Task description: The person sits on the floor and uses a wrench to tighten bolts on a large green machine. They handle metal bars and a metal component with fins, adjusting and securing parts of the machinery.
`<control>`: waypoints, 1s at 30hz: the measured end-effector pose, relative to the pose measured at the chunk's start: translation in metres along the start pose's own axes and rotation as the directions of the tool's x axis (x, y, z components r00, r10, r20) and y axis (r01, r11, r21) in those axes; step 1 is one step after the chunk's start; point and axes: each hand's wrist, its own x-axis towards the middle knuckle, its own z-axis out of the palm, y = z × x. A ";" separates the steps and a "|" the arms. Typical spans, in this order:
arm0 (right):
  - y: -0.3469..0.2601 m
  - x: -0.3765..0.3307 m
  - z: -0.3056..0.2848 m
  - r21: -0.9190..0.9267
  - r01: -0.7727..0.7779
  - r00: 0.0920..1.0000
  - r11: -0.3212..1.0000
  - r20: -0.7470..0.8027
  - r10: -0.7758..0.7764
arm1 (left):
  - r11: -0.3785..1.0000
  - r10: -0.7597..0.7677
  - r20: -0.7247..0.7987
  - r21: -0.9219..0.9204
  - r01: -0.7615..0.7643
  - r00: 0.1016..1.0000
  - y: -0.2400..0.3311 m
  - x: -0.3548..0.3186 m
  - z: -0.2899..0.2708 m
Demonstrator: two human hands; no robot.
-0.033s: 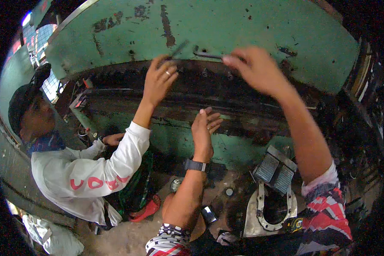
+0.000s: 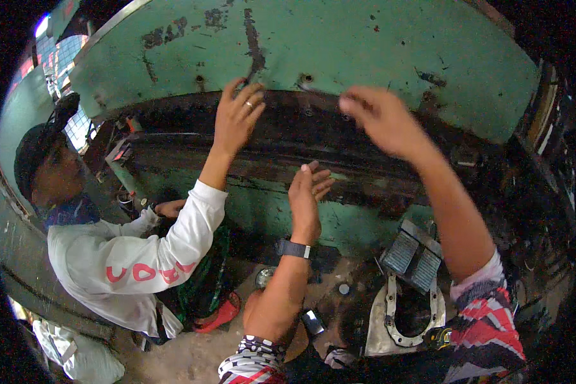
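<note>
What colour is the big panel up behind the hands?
The big panel is green with dark patches, seen best in the head view.

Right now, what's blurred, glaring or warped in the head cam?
Head view: dark tool at right hand smeared, likely motion blur; left hand sharper. Head view: bright spot upper left blown out; recess below green panel shadowed. Head view: panel edges bowed by fisheye, corners black.

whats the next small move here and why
I'd probably raise the left hand to help steady the dark tool: the right hand holds it by one end, its blurred far end reaching toward the green panel, while the left is open below, with nothing visible in it.
</note>
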 end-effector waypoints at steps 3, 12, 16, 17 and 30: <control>0.016 -0.057 0.054 0.243 -0.237 0.967 0.941 0.148 0.206 | 0.999 0.046 -0.007 -0.008 -0.046 0.999 0.002 -0.004 0.010; 0.025 -0.027 0.181 0.447 -0.192 0.936 0.874 -0.184 0.300 | 0.878 0.390 -0.073 0.329 -0.347 0.918 0.010 0.008 -0.002; 0.033 -0.005 0.216 0.519 -0.167 0.910 0.838 -0.246 0.334 | 0.896 0.388 -0.114 0.281 -0.345 0.915 0.014 0.016 -0.011; 0.032 -0.002 0.222 0.533 -0.166 0.908 0.830 -0.245 0.339 | 0.915 0.356 -0.120 0.245 -0.320 0.927 0.016 0.014 -0.014; 0.037 -0.002 0.248 0.546 -0.184 0.878 0.817 -0.281 0.386 | 0.914 0.376 -0.176 0.230 -0.333 0.910 0.023 0.020 -0.017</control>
